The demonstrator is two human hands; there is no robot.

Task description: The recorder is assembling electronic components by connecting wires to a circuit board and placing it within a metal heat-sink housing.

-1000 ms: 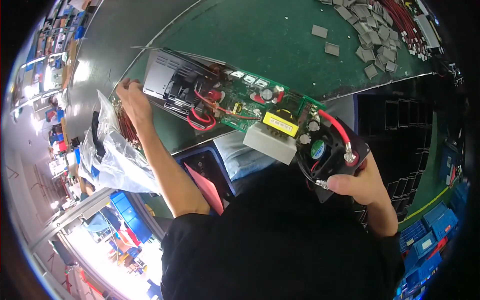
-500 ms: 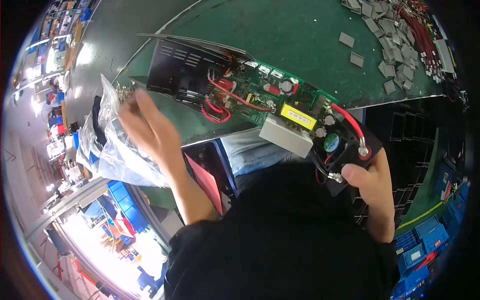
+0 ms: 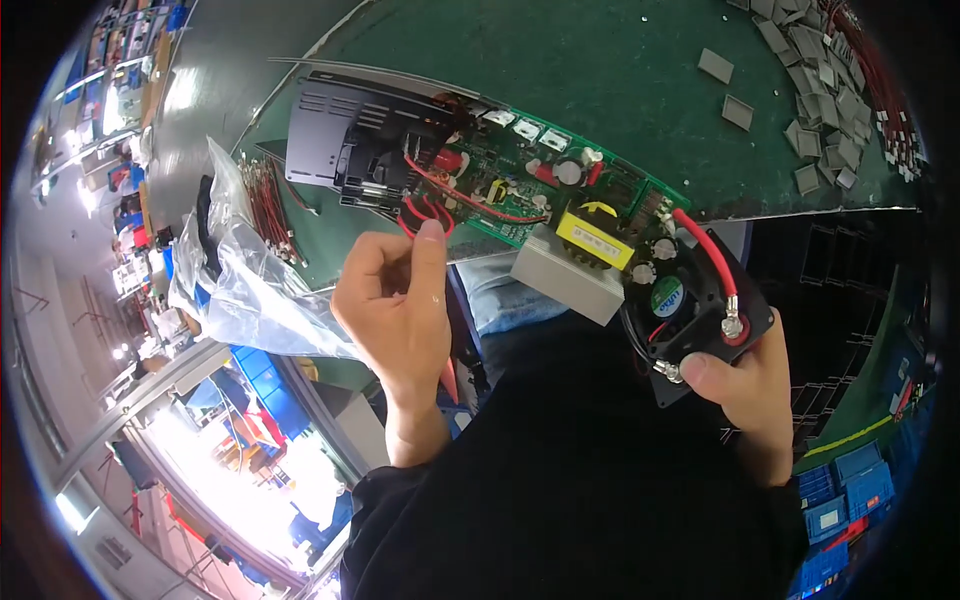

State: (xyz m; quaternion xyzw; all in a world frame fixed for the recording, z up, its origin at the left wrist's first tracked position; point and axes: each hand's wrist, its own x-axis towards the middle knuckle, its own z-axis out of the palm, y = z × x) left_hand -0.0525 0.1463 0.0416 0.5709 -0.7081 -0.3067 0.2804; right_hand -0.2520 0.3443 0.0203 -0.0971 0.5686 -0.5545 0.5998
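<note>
A long circuit board assembly point(image 3: 520, 180) lies slantwise over the table edge, a black slotted metal housing piece point(image 3: 325, 135) at its left end. It carries a yellow-labelled transformer point(image 3: 595, 238), a silver heatsink point(image 3: 567, 275) and a thick red cable point(image 3: 708, 252). At its right end, my right hand point(image 3: 745, 385) grips the black fan end plate point(image 3: 690, 315), thumb on the near edge by a metal terminal. Thumb and fingers of my left hand point(image 3: 395, 315) are pinched at a thin red wire loop point(image 3: 428, 212) below the board; the exact contact is partly hidden.
Grey plastic caps point(image 3: 825, 100) are piled at the far right, with red wire leads point(image 3: 885, 90) beside them. At left are a clear plastic bag point(image 3: 255, 290) and more red leads point(image 3: 268, 210). Blue bins point(image 3: 865, 485) stand at lower right. The table edge point(image 3: 800, 215) runs below the board.
My left hand has moved right from beside the plastic bag to the red wire loop, its fingers closing into a pinch. My right hand keeps its grip on the fan end plate.
</note>
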